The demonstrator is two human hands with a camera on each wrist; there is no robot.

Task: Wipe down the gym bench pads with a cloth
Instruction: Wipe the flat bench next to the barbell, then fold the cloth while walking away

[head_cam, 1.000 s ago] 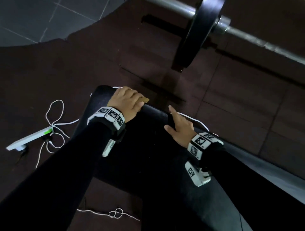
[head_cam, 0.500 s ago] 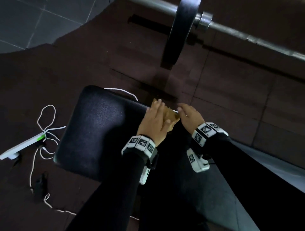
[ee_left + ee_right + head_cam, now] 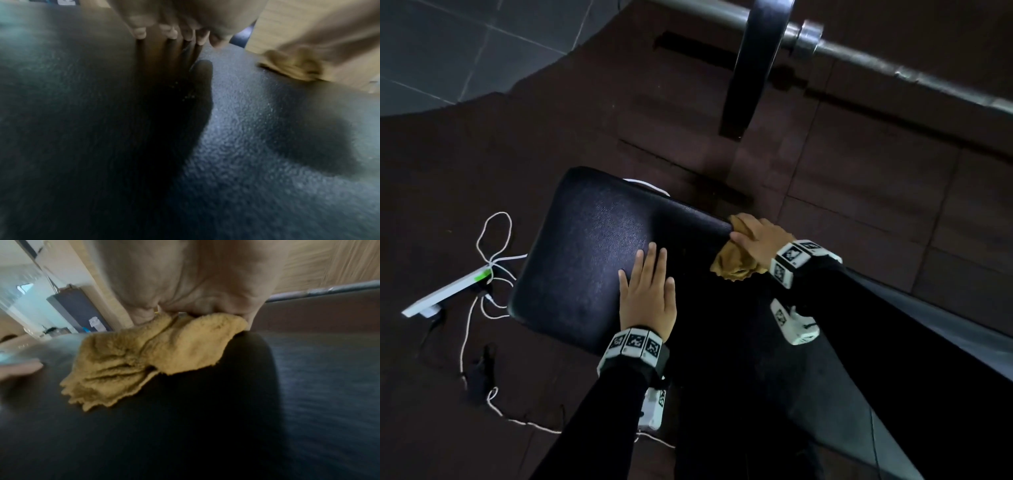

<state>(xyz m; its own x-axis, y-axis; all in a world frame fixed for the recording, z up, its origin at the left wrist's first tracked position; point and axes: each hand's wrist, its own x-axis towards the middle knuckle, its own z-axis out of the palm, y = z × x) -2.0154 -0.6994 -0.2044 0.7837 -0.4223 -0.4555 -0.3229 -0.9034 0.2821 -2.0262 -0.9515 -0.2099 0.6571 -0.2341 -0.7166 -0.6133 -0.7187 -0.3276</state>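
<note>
The black padded gym bench (image 3: 585, 257) fills the middle of the head view. My left hand (image 3: 647, 291) lies flat on its top, fingers straight and holding nothing. My right hand (image 3: 760, 236) grips a yellow-brown cloth (image 3: 736, 267) at the pad's far right edge, fingers curled over the edge. In the right wrist view the cloth (image 3: 154, 356) is bunched under my palm (image 3: 195, 280) on the pad (image 3: 205, 418). In the left wrist view my left hand's fingers (image 3: 164, 32) rest flat on the pad (image 3: 267, 129), with the cloth (image 3: 294, 65) off to the right.
A barbell (image 3: 893, 65) with a black weight plate (image 3: 756, 61) lies on the dark rubber floor beyond the bench. A white power strip (image 3: 448, 291) and looped white cables (image 3: 493, 233) lie on the floor to the left. Grey tiles (image 3: 431, 51) show at top left.
The cloth has passed from my left hand to my right at the pad's far edge. My left hand has drawn back and flattened on the pad's top.
</note>
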